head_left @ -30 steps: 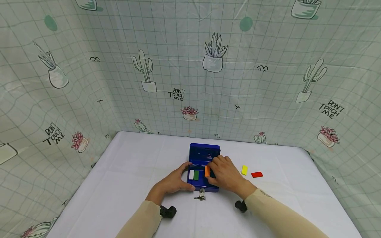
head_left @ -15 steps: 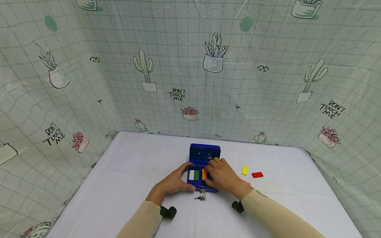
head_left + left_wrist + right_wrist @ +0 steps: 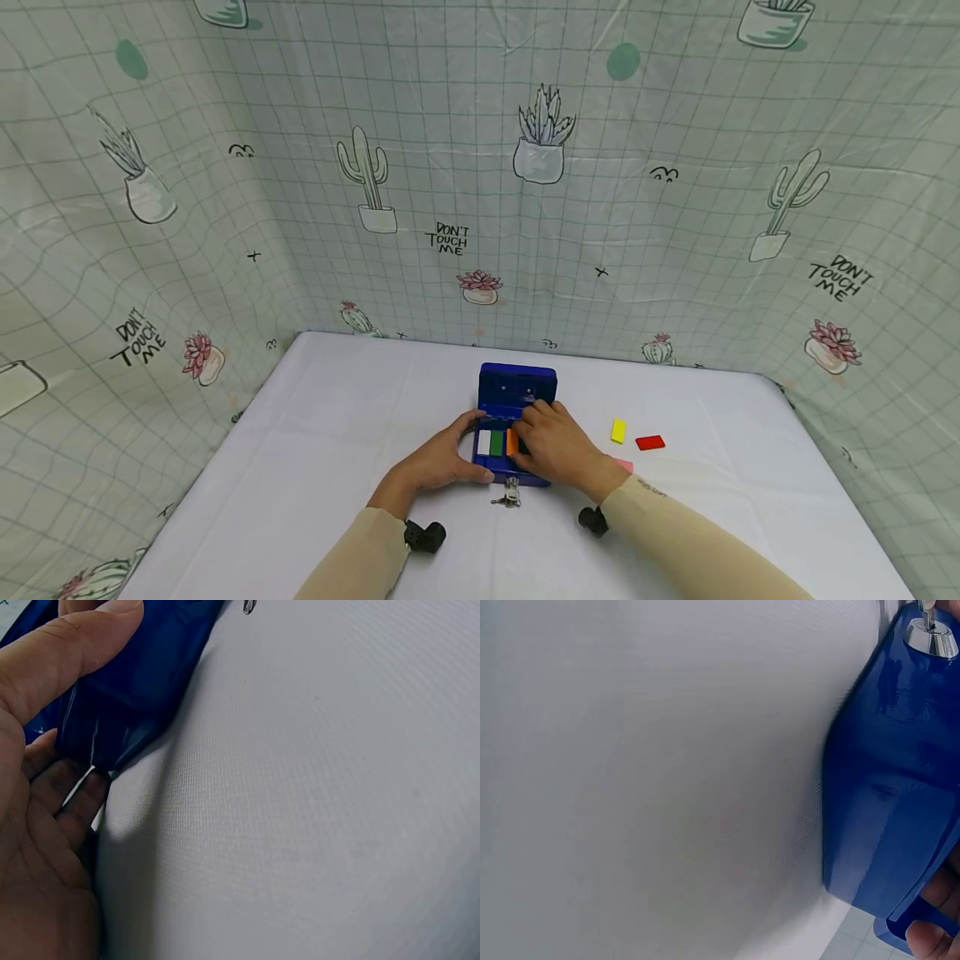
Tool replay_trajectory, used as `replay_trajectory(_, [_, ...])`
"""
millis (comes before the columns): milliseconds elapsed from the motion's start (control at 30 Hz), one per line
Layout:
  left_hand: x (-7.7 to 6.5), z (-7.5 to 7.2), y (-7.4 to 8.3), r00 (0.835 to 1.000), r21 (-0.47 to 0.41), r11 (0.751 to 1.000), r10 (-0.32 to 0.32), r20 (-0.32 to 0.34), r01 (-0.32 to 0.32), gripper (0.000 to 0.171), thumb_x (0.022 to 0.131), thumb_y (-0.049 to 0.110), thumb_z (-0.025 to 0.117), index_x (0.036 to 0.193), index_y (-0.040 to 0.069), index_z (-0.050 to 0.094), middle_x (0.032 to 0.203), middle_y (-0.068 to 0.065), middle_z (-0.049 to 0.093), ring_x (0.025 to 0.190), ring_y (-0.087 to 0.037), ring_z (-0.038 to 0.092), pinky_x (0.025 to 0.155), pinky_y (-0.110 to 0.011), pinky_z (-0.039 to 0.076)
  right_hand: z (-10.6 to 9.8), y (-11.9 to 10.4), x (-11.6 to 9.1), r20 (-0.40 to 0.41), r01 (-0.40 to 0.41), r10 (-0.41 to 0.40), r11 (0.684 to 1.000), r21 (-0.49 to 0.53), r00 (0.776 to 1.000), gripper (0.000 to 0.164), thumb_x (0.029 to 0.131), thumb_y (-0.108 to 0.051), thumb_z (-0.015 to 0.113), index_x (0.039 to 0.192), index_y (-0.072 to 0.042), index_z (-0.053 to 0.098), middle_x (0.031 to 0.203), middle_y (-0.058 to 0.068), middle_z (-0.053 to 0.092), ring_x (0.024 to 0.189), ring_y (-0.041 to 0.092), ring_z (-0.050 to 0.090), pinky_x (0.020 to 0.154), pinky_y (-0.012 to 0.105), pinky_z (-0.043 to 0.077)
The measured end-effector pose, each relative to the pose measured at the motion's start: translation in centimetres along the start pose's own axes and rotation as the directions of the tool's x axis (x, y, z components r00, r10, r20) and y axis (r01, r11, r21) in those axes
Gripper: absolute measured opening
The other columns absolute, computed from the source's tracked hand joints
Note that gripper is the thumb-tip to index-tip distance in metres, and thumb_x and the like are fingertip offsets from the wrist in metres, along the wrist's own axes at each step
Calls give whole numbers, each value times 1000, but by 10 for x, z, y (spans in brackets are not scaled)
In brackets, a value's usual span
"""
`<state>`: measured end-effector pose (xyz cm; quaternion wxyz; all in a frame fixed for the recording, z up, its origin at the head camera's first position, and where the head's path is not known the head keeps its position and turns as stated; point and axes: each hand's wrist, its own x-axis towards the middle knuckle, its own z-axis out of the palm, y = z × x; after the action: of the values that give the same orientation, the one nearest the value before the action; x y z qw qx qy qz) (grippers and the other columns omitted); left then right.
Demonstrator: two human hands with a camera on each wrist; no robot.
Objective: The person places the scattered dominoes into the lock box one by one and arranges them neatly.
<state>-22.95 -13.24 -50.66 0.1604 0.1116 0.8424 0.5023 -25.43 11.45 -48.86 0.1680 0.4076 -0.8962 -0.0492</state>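
A blue metal cash box (image 3: 529,481) stands with its lid (image 3: 517,385) raised at the back. Its left side is held by my left hand (image 3: 438,460), thumb at the front corner and fingers reaching toward the rear. Inside, a white block (image 3: 483,442) and a green block (image 3: 497,443) lie side by side at the left. My right hand (image 3: 558,446) pinches an orange block (image 3: 512,442) just right of the green one, and hides the box's right part. In the right wrist view, the fingers (image 3: 928,937) reach over the box wall.
To the right on the white tablecloth (image 3: 712,500) lie a yellow block (image 3: 618,431), a red block (image 3: 650,442) and a pink block (image 3: 624,466), the last partly behind the right wrist. Keys (image 3: 508,501) hang from the lock at the box's front. A patterned curtain (image 3: 480,167) surrounds the table.
My right hand has moved left and lowered with the orange block, bringing it close beside the green one. The pink block has come into sight. My left hand has stayed in place.
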Motion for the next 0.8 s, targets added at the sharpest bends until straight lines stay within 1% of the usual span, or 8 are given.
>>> replay_trajectory(167, [-1,0,1,1000,1,1000,0,3,0,105,79,33,94,165,22,33,170,-15,34,154,-39,36,124,-67,27,-3,-2,3,32,10,-10,1000,-5,999,47,92,-50,79,111,-7,77,104,5,70,96,22,57,84,36,53])
replay_trajectory(367, [-2,0,1,1000,9,1000,6,8,-6,105,80,33,93,165,22,33,171,-15,34,155,-40,34,125,-66,26,-4,-5,6,81,5,-3,1000,-18,997,45,93,-50,78,109,-9,77,103,4,71,101,24,61,89,37,55])
replay_trajectory(467, [-1,0,1,1000,14,1000,5,7,-5,105,80,34,93,165,22,33,171,-15,34,156,-40,33,125,-66,25,-3,-6,7,92,-6,7,1000,-14,996,44,93,-50,78,110,-9,77,104,5,72,109,27,64,95,40,56])
replay_trajectory(667, [-2,0,1,1000,15,1000,6,6,-7,104,80,34,93,165,22,34,171,-15,34,156,-39,33,126,-66,26,-2,-7,9,105,-15,15,1000,-4,994,44,94,-50,77,110,-9,78,106,6,73,119,30,65,102,44,56])
replay_trajectory(733, [-2,0,1,1000,14,1000,4,7,-5,104,80,34,94,165,22,34,171,-15,34,156,-39,33,125,-66,26,-2,-7,9,111,-11,12,1000,-9,994,43,95,-50,76,111,-9,78,106,6,73,118,30,65,101,43,56])
replay_trajectory(800, [-2,0,1,1000,16,1000,3,7,-3,104,80,34,94,164,23,34,171,-15,34,156,-40,33,125,-66,26,-2,-7,10,115,-7,9,1000,-15,993,43,95,-50,76,112,-10,78,105,5,73,112,27,65,97,42,56])
